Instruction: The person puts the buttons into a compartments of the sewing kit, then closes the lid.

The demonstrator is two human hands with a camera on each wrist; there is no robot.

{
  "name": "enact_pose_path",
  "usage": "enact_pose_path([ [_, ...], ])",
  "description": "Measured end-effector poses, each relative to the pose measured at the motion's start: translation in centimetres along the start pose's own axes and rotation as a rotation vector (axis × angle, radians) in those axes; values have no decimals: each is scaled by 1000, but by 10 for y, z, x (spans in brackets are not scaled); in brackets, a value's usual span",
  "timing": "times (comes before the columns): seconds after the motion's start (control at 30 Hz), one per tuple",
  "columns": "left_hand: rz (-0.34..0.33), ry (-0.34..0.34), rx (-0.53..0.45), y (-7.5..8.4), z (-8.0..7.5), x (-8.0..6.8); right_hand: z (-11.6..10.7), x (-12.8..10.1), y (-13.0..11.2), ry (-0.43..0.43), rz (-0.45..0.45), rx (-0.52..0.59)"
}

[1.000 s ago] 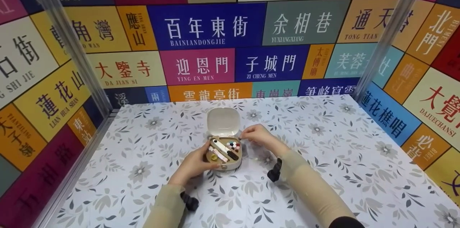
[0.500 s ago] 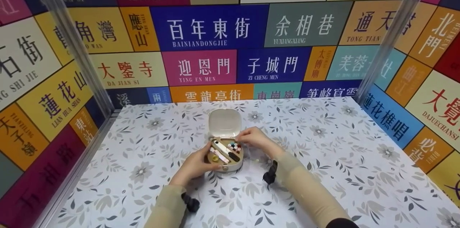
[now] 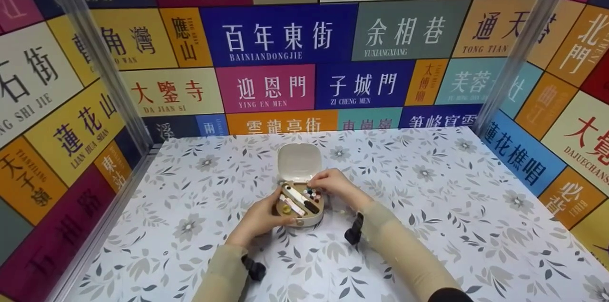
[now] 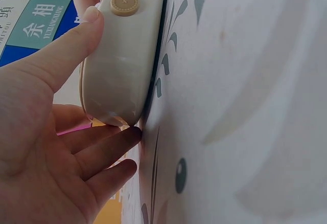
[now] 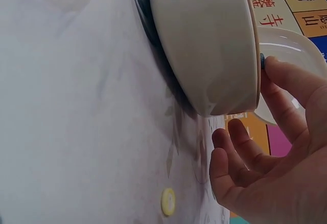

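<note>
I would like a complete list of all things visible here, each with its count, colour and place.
sewing kit box: 1, beige, table centre, lid open and upright
thread spools: several, mixed colours, inside the box
button: 1, yellow, on the table right of the box
table: 1, white with grey flowers
wall panels: many, multicoloured, around the table
left hand: 1, holds the box's left side
right hand: 1, fingertips at the spools

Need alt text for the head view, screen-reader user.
A person's left hand steadies a small open beige sewing kit on a floral-patterned table, while the right hand reaches its fingertips to the thread spools inside. The lid stands open behind; colourful sign panels wall the table.
</note>
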State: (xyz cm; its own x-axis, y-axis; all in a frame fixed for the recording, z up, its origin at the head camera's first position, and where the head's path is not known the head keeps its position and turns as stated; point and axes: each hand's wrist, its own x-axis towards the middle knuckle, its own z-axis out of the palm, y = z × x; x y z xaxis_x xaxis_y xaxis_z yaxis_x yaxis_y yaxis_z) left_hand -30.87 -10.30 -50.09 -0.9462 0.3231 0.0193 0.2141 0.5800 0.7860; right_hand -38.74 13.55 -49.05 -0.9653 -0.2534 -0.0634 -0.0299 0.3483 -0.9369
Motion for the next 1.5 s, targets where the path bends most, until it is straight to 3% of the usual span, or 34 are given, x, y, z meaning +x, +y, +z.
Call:
enact_pose_path([
  [0.3, -30, -6, 23, 0, 0, 0, 9, 5, 3, 63, -15, -8],
  [0.73, -3, -4, 27, -1, -1, 1, 17, 6, 4, 120, -29, -37],
  [0.9, -2, -2, 34, -1, -1, 1, 19, 5, 3, 127, -34, -30],
  [1.17, -9, -9, 20, -2, -1, 0, 21, 3, 2, 152, -79, -109],
  [1.5, -5, -9, 18, -2, -1, 2, 25, 3, -1, 120, -108, -160],
])
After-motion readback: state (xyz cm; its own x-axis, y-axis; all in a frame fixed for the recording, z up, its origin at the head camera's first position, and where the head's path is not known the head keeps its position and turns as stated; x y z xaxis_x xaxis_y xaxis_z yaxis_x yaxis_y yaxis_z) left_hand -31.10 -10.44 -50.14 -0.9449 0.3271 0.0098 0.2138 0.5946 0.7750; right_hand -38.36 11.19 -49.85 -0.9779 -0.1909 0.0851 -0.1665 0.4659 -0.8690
